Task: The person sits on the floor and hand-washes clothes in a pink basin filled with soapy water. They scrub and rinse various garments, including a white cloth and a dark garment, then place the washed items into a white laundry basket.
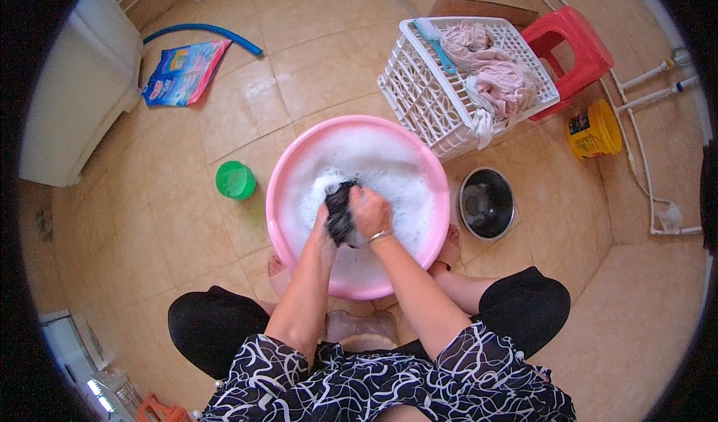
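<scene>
A bunched black cloth (340, 214), wet and flecked with foam, is held between my two hands over a pink basin (275, 205) of white suds. My right hand (370, 211), with a bracelet at its wrist, has its fingers curled onto the cloth's right side. On the other side my left hand (323, 224) grips the cloth; foam and fabric hide most of its fingers. Thick suds (366, 149) cover the water, and whatever lies beneath them cannot be seen.
Right of the basin stand a metal bowl (486, 203), a yellow bucket (594, 130) and a red stool (570, 52). An upturned white basket (422, 93) carries pinkish cloths (502, 85) and a blue brush (435, 44). Leftward are a green cup (235, 180), detergent bag (183, 74) and blue hose (217, 29).
</scene>
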Motion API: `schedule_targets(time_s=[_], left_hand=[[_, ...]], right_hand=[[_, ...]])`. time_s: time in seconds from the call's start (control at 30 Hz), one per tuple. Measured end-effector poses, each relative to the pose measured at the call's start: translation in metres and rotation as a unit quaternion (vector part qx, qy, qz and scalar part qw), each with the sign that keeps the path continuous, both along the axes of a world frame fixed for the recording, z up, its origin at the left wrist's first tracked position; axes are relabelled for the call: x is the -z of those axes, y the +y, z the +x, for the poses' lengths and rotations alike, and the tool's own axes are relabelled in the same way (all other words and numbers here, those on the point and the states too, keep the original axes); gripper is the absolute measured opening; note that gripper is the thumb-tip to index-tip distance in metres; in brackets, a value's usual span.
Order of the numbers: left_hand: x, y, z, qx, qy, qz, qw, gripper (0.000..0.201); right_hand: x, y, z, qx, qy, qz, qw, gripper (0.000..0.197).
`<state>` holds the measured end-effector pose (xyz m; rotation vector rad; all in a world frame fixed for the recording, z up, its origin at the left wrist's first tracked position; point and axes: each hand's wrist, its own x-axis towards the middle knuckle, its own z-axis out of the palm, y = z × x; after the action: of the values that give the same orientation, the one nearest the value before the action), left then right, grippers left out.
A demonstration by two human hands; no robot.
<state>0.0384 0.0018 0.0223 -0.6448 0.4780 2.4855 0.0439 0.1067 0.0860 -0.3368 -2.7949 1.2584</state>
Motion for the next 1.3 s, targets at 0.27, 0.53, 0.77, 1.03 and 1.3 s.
schedule_targets(time_s=[0.27, 0.53, 0.77, 1.03, 1.3], left_hand=[[-0.023, -0.012, -0.017, -0.028, 0.072, -0.097, 0.992, 0.033], [0.057, -0.028, 0.0, 0.024, -0.152, -0.272, 0.95, 0.015], [0.105, -0.036, 0.01, 0.428, 0.181, -0.755, 0.463, 0.013], [0.109, -0.032, 0.016, 0.428, 0.06, -0.707, 0.56, 0.014], [0.108, -0.035, 0.019, 0.368, 0.038, -0.682, 0.631, 0.016]], right_hand=[[0.044, 0.089, 0.014, -0.025, -0.091, -0.043, 0.995, 0.033], [0.065, 0.115, 0.007, 0.08, -0.257, 0.1, 0.958, 0.042], [0.095, 0.082, -0.013, 0.081, -0.281, -0.142, 0.946, 0.05], [0.006, 0.094, -0.033, 0.017, -0.12, -0.66, 0.741, 0.029], [-0.076, 0.106, -0.039, -0.033, -0.03, -0.635, 0.771, 0.028]])
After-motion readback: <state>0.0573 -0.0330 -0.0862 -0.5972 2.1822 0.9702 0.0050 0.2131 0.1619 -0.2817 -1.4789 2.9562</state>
